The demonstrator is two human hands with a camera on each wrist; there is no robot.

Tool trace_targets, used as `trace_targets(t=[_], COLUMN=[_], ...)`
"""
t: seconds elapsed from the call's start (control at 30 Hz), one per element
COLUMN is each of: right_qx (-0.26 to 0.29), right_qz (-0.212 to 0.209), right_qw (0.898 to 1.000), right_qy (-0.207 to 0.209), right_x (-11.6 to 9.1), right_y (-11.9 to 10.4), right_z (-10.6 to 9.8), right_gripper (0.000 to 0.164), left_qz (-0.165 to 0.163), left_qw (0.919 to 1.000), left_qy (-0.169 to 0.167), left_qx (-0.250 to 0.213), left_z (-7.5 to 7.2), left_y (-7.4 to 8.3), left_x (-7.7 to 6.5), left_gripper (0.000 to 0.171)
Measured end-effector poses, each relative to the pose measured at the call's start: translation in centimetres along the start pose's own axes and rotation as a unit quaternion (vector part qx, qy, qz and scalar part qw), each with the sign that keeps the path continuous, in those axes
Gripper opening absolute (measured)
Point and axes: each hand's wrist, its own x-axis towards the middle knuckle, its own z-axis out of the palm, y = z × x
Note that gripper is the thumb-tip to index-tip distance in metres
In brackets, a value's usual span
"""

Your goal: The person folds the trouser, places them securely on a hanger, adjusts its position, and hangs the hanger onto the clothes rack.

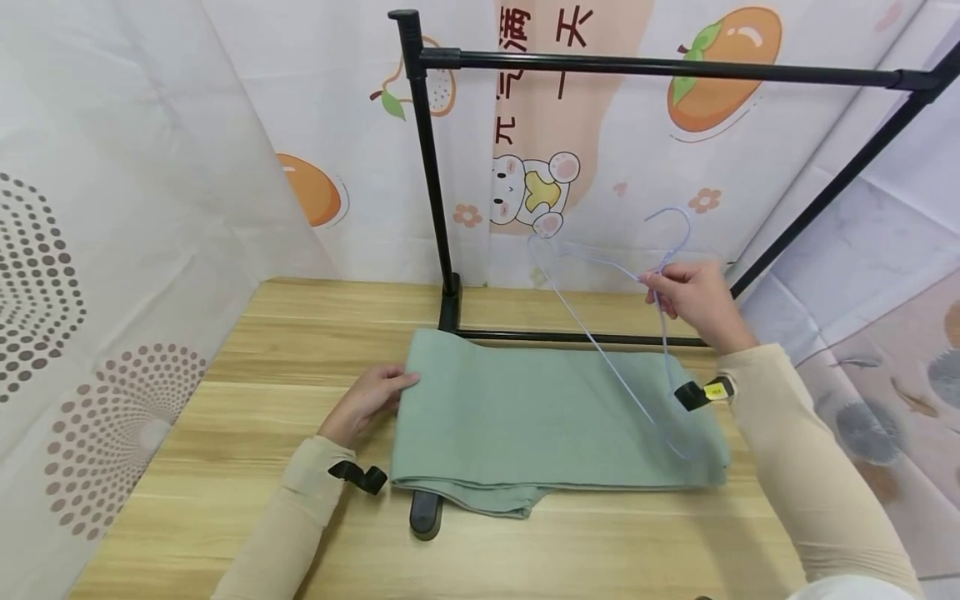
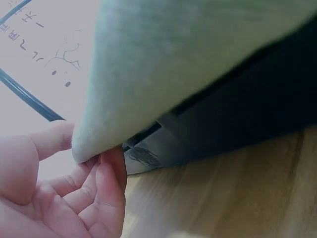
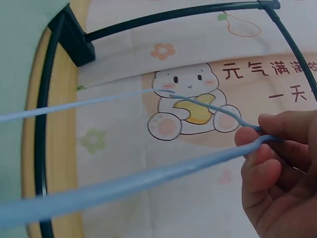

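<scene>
A folded green cloth [image 1: 540,417] lies across the middle of the table, its layers showing along the front edge. My left hand [image 1: 367,402] pinches its left edge. In the left wrist view the thumb and fingers [image 2: 110,191] hold the folded edge, and the cloth's underside is in shadow. My right hand [image 1: 697,300] grips a thin pale-blue hanger [image 1: 670,249] just below its hook, between thumb and fingers. The hanger is tilted over the cloth's right half, hook upward. In the right wrist view its two wires [image 3: 133,182] spread leftward from the fingertips.
A black rack [image 1: 431,175] with a top rail [image 1: 660,68] stands behind and around the cloth. Its foot [image 1: 425,517] sticks out at the front. Printed curtains [image 1: 360,242] enclose the wooden table [image 1: 225,467] at the back and sides.
</scene>
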Motion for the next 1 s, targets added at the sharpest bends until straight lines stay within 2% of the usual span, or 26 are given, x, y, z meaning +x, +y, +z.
trace_targets(t=[0.23, 0.5, 0.7, 0.83, 1.0], right_qx=[0.007, 0.028, 0.066, 0.08, 0.085], right_qz=[0.02, 0.018, 0.043, 0.055, 0.051], right_qw=[1.0, 0.999, 0.996, 0.995, 0.995], right_qy=[0.023, 0.036, 0.029, 0.027, 0.017], right_x=[-2.9, -5.8, -6.3, -6.3, -6.4], right_y=[1.4, 3.2, 3.2, 3.4, 3.9], right_z=[1.7, 2.4, 3.7, 4.2, 4.9], right_gripper=[0.041, 0.035, 0.026, 0.027, 0.03], left_qz=[-0.029, -0.031, -0.029, -0.024, -0.023], left_qw=[0.9993, 0.9994, 0.9995, 0.9997, 0.9997], left_qy=[0.021, 0.011, 0.01, 0.006, 0.001], left_qx=[0.008, 0.013, 0.011, 0.009, 0.0], left_z=[-0.1, -0.3, -0.6, -0.6, -0.7], left_y=[-0.2, -0.5, -0.4, -0.3, -0.4], left_x=[0.4, 0.5, 0.4, 0.2, 0.2], left_gripper=[0.046, 0.048, 0.048, 0.048, 0.047])
